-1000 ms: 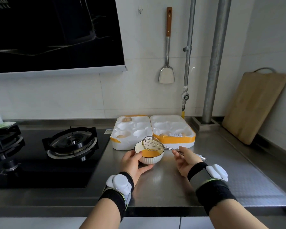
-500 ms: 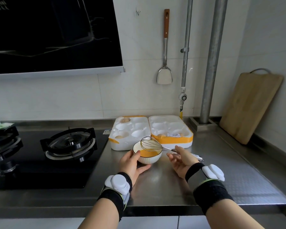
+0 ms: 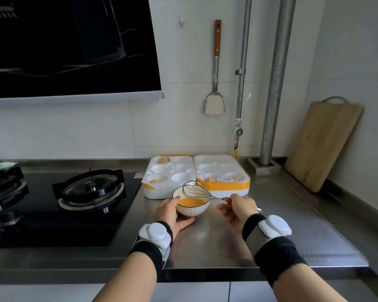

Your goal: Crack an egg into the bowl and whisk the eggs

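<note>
1. Nearest me, the left hand [image 3: 169,214] is wrapped round the near side of the bowl [image 3: 191,212], thumb up by the rim. The right hand [image 3: 238,209] pinches the whisk [image 3: 195,189] by its thin handle, spare fingers loosely fanned.
2. The bowl sits on the steel counter [image 3: 216,243] between the hands. The whisk's wire head is over its far rim; I can't tell whether it dips into the liquid.
3. The egg [image 3: 190,202] is one even yellow-orange pool with no separate yolk. I'd say the cracking is done and the whisking well along, with perhaps a few strokes left.
4. Just behind the bowl lies an opened foam egg tray [image 3: 222,171], mostly bare hollows, with a brown egg [image 3: 155,181] at its left front.
5. Left of it is the black gas hob [image 3: 92,188].
6. On the tiled wall hangs a spatula [image 3: 214,104], beside two metal pipes [image 3: 275,83]. A wooden chopping board [image 3: 323,144] leans at the right, and a dark extractor hood [image 3: 63,46] hangs over the hob.
</note>
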